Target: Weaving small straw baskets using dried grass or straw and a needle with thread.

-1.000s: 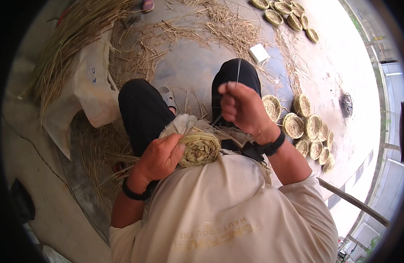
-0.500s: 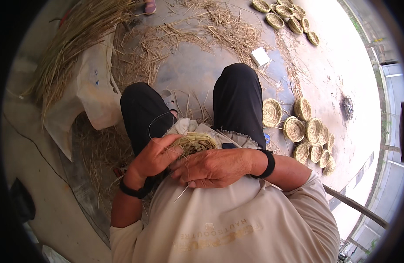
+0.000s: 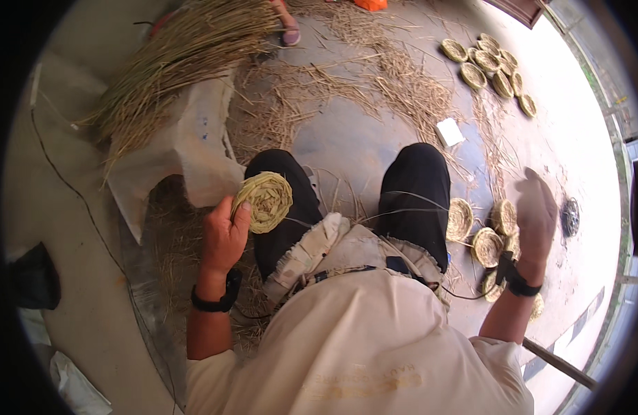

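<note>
My left hand (image 3: 224, 235) grips the rim of a small round straw basket (image 3: 265, 201) above my left knee, thumb on its face. The coiled, pale green-yellow weave faces up. From near it a thin pale thread (image 3: 402, 211) runs across my lap toward the right. My right hand (image 3: 538, 214) is raised out to the right, over the finished-looking baskets on the floor. Motion blurs its fingers, and whatever they may hold does not show.
A bundle of long dry straw (image 3: 187, 59) lies on a cloth-covered stand (image 3: 215, 104) at the left. Loose straw (image 3: 416, 90) litters the floor. Straw baskets sit in a far group (image 3: 473, 76) and a near group (image 3: 487, 247) at the right. Another person's foot (image 3: 290, 34) shows at the top.
Both hands were together at the basket in my lap, with a needle showing below them. Now the left hand holds the basket up to the left, and the right has swung far right.
</note>
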